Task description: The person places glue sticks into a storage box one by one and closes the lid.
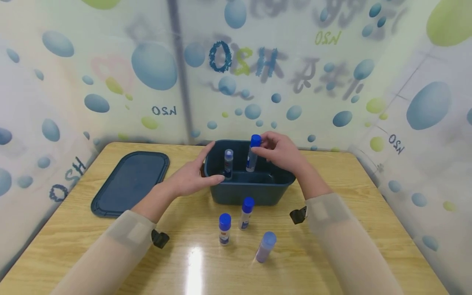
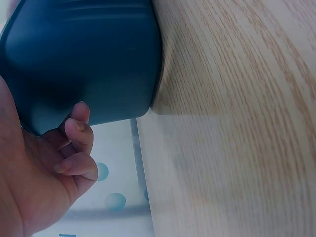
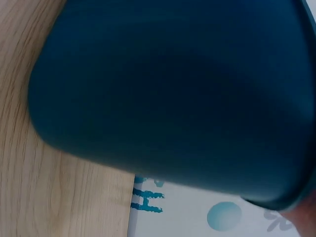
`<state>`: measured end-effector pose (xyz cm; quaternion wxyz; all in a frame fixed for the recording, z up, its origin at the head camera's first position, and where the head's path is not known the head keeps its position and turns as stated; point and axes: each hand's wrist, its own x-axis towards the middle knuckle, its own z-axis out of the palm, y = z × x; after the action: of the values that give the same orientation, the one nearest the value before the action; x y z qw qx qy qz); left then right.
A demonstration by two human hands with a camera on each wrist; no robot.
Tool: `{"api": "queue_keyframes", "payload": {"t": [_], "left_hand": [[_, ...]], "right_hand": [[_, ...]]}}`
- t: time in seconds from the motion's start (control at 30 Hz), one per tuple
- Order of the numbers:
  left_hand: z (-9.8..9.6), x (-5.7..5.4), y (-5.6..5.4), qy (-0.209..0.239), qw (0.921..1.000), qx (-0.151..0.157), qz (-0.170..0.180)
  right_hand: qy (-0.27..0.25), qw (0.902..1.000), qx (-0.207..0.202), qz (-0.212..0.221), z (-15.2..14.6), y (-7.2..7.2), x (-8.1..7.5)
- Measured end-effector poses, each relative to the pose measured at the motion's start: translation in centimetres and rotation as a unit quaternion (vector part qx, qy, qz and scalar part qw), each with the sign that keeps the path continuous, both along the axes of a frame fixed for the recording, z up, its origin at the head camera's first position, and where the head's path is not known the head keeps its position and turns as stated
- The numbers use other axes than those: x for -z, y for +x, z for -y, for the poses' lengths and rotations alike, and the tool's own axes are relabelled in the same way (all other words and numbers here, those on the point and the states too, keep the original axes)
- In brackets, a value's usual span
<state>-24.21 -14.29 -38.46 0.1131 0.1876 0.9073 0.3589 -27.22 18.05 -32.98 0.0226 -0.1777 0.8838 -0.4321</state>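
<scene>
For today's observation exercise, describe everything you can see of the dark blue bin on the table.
The bin is a dark teal-blue tub, plastic by its look, with rounded corners, a rolled rim and no lid on. It stands upright on the wooden table near the back edge. The left hand grips its left rim; the right hand holds a blue-capped glue stick over its opening. Another glue stick stands inside at the left.

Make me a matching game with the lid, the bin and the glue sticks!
Things:
1. lid
2. bin
3. glue stick in the right hand
4. three glue sticks

Places:
A. standing on the table in front of the bin
B. flat on the table, left of the bin
C. held over the bin's inside
D. left hand grips its rim

Pairs: 1-B, 2-D, 3-C, 4-A
</scene>
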Motion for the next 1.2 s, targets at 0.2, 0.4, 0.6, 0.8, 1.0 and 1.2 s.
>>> {"api": "queue_keyframes", "payload": {"t": [0.2, 0.4, 0.6, 0.8, 1.0, 1.2], "left_hand": [[0.1, 0.1, -0.1, -0.001, 1.0000, 0.002, -0.003], [0.2, 0.3, -0.1, -0.005, 1.0000, 0.001, -0.006], [0.0, 0.4, -0.1, -0.002, 1.0000, 0.003, -0.003], [0.0, 0.3, -0.1, 0.001, 1.0000, 0.003, -0.001], [0.1, 0.3, -0.1, 0.008, 1.0000, 0.005, 0.000], [0.2, 0.3, -0.1, 0.005, 1.0000, 0.004, 0.002]], "right_hand": [[0.010, 0.9999, 0.006, -0.001, 0.9, -0.3, -0.1], [0.017, 0.9998, 0.010, -0.003, 1.4, -0.6, 0.2], [0.010, 0.9998, 0.013, 0.010, 1.6, -0.6, 0.7], [0.007, 0.9999, 0.007, 0.009, 1.8, -0.7, 1.5], [0.034, 0.9994, -0.001, -0.001, 2.0, -0.8, 2.0], [0.067, 0.9977, 0.000, 0.009, 2.2, -0.9, 2.2]]}}
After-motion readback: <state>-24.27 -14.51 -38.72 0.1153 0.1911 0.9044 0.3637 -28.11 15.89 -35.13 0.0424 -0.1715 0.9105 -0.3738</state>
